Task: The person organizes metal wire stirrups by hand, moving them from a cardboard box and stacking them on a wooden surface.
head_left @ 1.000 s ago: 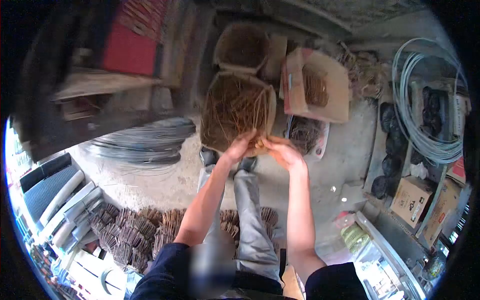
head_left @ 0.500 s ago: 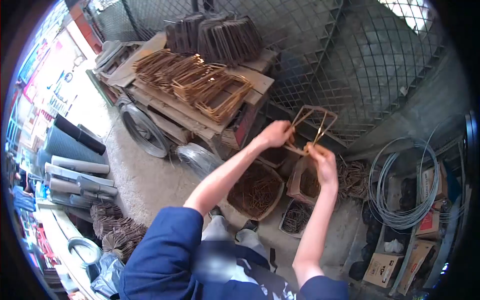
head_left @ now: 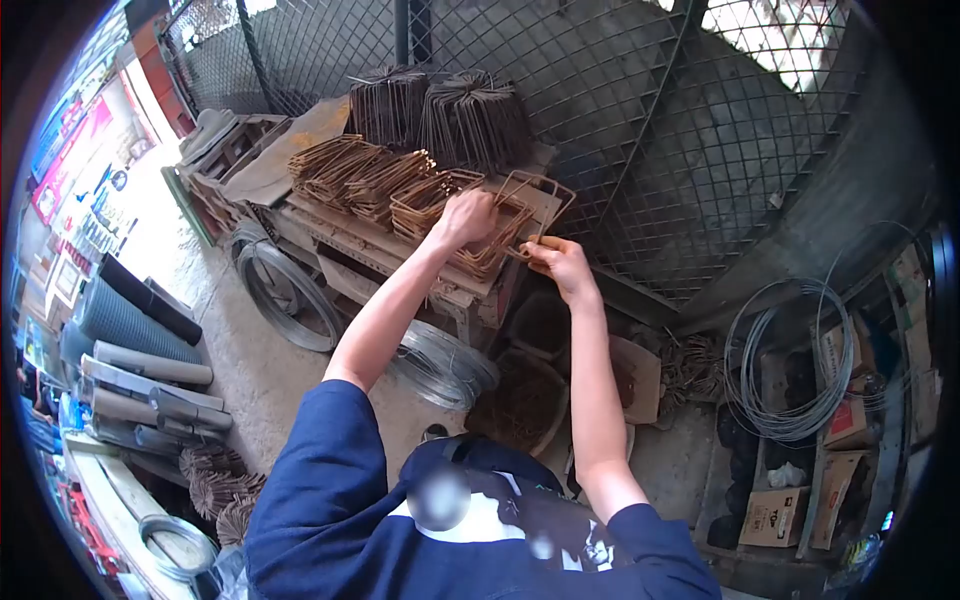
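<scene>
Rusty rectangular rebar stirrups are held up in front of me, over the right end of a wooden bench. My right hand is closed, pinching their near corner between thumb and fingers. At their left side, my left hand is closed in a fist; its fingertips are partly hidden. Just beyond and left of my hands, a row of rusty stirrups leans in overlapping stacks along the bench. Behind these stand bundles of darker bent stirrups.
Wire mesh fencing rises behind the bench. Wire coils lean against its front, with another coil on the floor. Containers sit below my right arm. On the right, a wire coil hangs near cardboard boxes. Mesh rolls stand left.
Both hands have moved left and upward in view with the stirrups, from above the floor containers to the bench's right end. My view has shifted too.
</scene>
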Demonstrator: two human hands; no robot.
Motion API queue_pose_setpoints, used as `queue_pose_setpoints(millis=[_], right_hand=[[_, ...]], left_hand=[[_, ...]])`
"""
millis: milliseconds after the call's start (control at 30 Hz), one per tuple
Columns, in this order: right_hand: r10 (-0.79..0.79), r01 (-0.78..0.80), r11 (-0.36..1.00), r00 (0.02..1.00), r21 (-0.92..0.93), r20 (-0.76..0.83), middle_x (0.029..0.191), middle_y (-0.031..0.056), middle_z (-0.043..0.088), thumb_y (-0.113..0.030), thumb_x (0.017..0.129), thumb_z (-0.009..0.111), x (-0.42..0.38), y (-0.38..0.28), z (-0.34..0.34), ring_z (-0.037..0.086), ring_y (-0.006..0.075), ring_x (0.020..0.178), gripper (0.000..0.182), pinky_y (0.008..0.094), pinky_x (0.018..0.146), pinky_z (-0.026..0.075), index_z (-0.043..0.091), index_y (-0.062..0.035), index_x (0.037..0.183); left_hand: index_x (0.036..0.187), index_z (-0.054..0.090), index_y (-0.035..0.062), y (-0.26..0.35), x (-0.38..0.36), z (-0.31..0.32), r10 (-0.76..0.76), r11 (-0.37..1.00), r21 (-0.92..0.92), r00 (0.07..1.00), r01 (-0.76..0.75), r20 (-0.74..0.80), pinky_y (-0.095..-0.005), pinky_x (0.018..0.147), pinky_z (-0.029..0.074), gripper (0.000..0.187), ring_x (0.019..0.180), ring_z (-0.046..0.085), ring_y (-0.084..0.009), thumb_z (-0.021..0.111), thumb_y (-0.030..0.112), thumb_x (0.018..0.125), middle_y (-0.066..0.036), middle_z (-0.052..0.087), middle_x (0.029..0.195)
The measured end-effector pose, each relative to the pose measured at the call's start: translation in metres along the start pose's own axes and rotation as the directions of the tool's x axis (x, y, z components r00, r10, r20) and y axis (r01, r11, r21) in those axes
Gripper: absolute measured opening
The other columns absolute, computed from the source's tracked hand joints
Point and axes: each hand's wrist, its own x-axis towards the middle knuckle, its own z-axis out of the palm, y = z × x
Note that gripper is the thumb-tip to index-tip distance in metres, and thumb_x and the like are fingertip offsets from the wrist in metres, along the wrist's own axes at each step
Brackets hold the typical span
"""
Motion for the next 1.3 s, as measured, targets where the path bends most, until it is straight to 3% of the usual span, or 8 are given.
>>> queue_pose_setpoints(millis=[200, 300, 367, 467, 600, 800, 967, 1300], right_hand=[[-0.023, 0.020, 0.999, 0.996, -0.031, -0.090, 0.075, 0.0025, 0.063, -0.014, 0.078, 0.064, 0.032, 0.013, 0.039, 0.055, 0.0088, 0.064, 0.016, 0.0240, 0.059, 0.043, 0.064, 0.0003, 0.086], [0.135, -0.208, 0.894, 0.970, -0.397, -0.203, 0.072, 0.0092, 0.064, -0.018, 0.075, 0.064, 0.044, 0.028, 0.049, 0.059, 0.0136, 0.069, 0.022, 0.0269, 0.062, 0.045, 0.065, 0.0043, 0.078], [0.000, -0.146, 0.833, 0.965, -0.533, -0.263, 0.074, 0.0056, 0.063, -0.019, 0.076, 0.065, 0.055, 0.053, 0.049, 0.055, 0.0116, 0.064, 0.025, 0.0258, 0.059, 0.045, 0.065, 0.0028, 0.088], [-0.025, -0.178, 0.758, 0.953, -0.627, -0.301, 0.069, 0.0065, 0.063, -0.019, 0.075, 0.065, 0.046, 0.039, 0.063, 0.055, 0.0114, 0.062, 0.024, 0.0267, 0.058, 0.043, 0.066, 0.0024, 0.086], [-0.164, -0.108, 0.708, 0.936, -0.698, -0.312, 0.066, 0.0061, 0.062, -0.018, 0.075, 0.063, 0.041, 0.040, 0.065, 0.056, 0.0115, 0.061, 0.024, 0.0266, 0.058, 0.043, 0.066, 0.0031, 0.085], [0.105, -0.232, 0.859, 0.953, -0.457, -0.285, 0.077, 0.0062, 0.064, -0.020, 0.079, 0.063, 0.027, 0.027, 0.068, 0.057, 0.0110, 0.068, 0.025, 0.0249, 0.060, 0.046, 0.065, 0.0023, 0.091], [0.148, -0.278, 0.906, 0.915, -0.320, -0.375, 0.083, 0.0049, 0.062, -0.026, 0.080, 0.064, 0.005, 0.016, 0.045, 0.058, 0.0104, 0.071, 0.034, 0.0232, 0.060, 0.046, 0.061, -0.0016, 0.103], [0.243, -0.370, 0.922, 0.785, -0.116, -0.570, 0.086, 0.0061, 0.062, -0.030, 0.082, 0.062, -0.088, 0.027, -0.043, 0.059, 0.0128, 0.075, 0.034, 0.0249, 0.064, 0.047, 0.060, -0.0013, 0.101]], left_hand=[[0.085, 0.063, -0.0013, -0.027, 0.000, -0.017, -0.020, 0.962, 0.274, 0.998, 0.001, 0.067, -0.0478, 0.089, 0.037, 0.027, 0.102, 0.050, -0.0327, 0.056, 0.023, 0.076, -0.021, 0.054, 0.101], [0.090, 0.062, -0.0011, -0.034, -0.005, -0.021, 0.098, 0.958, 0.270, 0.995, -0.096, 0.006, -0.0490, 0.093, 0.033, 0.037, 0.102, 0.049, -0.0328, 0.064, 0.031, 0.071, -0.021, 0.053, 0.103], [0.092, 0.061, -0.0009, -0.042, -0.003, -0.017, 0.122, 0.970, 0.210, 0.992, -0.123, 0.016, -0.0469, 0.096, 0.032, 0.047, 0.103, 0.049, -0.0336, 0.069, 0.037, 0.066, -0.020, 0.052, 0.104], [0.088, 0.061, -0.0009, -0.046, -0.004, -0.011, 0.213, 0.975, 0.046, 0.976, -0.216, 0.052, -0.0428, 0.096, 0.033, 0.042, 0.100, 0.051, -0.0322, 0.068, 0.035, 0.067, -0.020, 0.055, 0.100], [0.088, 0.061, -0.0009, -0.047, -0.006, 0.000, 0.343, 0.928, 0.103, 0.928, -0.359, 0.144, -0.0401, 0.093, 0.035, 0.036, 0.097, 0.052, -0.0290, 0.065, 0.032, 0.072, -0.016, 0.057, 0.091], [0.087, 0.061, -0.0010, -0.040, 0.003, 0.003, 0.374, 0.927, -0.041, 0.924, -0.372, 0.078, -0.0400, 0.087, 0.039, 0.032, 0.090, 0.055, -0.0307, 0.062, 0.028, 0.073, -0.018, 0.058, 0.085], [0.088, 0.060, -0.0004, -0.020, 0.015, -0.006, 0.395, 0.914, -0.117, 0.918, -0.389, 0.038, -0.0413, 0.079, 0.043, 0.029, 0.083, 0.057, -0.0333, 0.062, 0.024, 0.072, -0.020, 0.059, 0.082], [0.090, 0.061, 0.0016, 0.097, 0.030, 0.025, 0.580, 0.746, -0.423, 0.814, -0.515, 0.030, -0.0384, 0.075, 0.046, 0.029, 0.086, 0.058, -0.0313, 0.063, 0.026, 0.075, -0.016, 0.061, 0.090]])
